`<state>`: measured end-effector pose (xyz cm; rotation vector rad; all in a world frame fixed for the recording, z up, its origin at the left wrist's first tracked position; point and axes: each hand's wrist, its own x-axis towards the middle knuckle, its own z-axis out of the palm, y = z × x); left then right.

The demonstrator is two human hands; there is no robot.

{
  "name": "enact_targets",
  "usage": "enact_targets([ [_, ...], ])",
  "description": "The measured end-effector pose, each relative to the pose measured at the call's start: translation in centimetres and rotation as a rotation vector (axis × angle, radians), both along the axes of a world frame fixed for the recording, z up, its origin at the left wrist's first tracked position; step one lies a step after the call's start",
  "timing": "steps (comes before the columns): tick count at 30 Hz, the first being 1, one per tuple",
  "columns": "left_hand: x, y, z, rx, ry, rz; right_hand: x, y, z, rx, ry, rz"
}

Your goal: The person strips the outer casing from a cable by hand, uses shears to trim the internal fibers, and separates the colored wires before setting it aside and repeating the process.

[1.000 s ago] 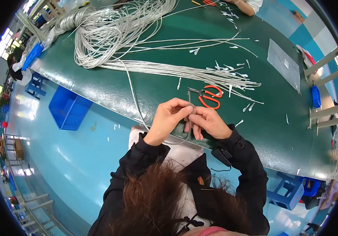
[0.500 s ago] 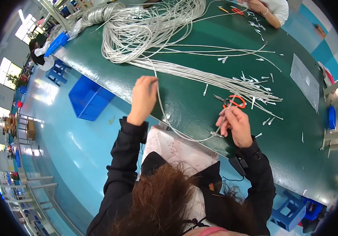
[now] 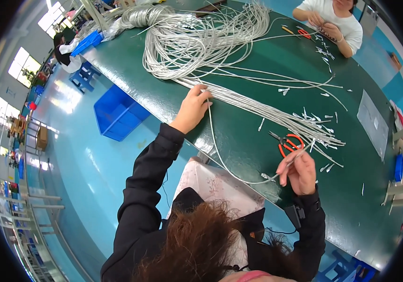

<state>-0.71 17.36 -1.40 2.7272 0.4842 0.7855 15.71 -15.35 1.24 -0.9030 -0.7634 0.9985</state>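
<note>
"Where does the work sit, as you find it?"

"As it lies now, one pale grey cable [image 3: 214,141] forms a slack curve between the two hands, sagging across the near edge of the green table [image 3: 243,136]. Its end stretch is pinched between the thumb and fingers of the right hand [image 3: 300,171], near the table's edge."

"And the left?"

"Left hand [image 3: 193,109] is narrow, fingers bent in, at the cable beside the straight bundle of cables [image 3: 267,110]. Whether it grips, I cannot tell."

"Items adjoining?"

"Cutters with orange handles [image 3: 283,140] lie just beyond the right hand. White scraps [image 3: 326,61] are strewn by the bundle's ends and farther up the table. Behind the bundle rests a tangled heap of cables [image 3: 187,47]; to the right, a clear plastic bag [image 3: 374,124] lies flat."

"Surroundings?"

"Across the table, a person in white [image 3: 351,28] has both hands raised close together. A blue bin [image 3: 117,113] stands on the floor, left of the table."
</note>
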Motion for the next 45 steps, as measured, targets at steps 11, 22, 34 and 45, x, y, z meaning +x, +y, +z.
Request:
enact_targets([
  [11,0.1,-1.3,-2.1,-0.082,-0.187,0.133,13.0,-3.2,3.5,0.111,-0.297,-0.862],
  [22,0.5,-0.4,-1.7,0.152,-0.119,0.258,13.1,3.0,1.3,-0.418,-0.635,-0.603],
  [34,0.5,0.5,-2.6,-0.007,-0.265,0.27,1.3,22.2,2.6,-0.128,-1.157,-0.134],
  [45,0.5,0.3,-2.0,-0.046,-0.274,0.293,0.1,28.9,-2.7,-0.035,-1.268,-0.032],
])
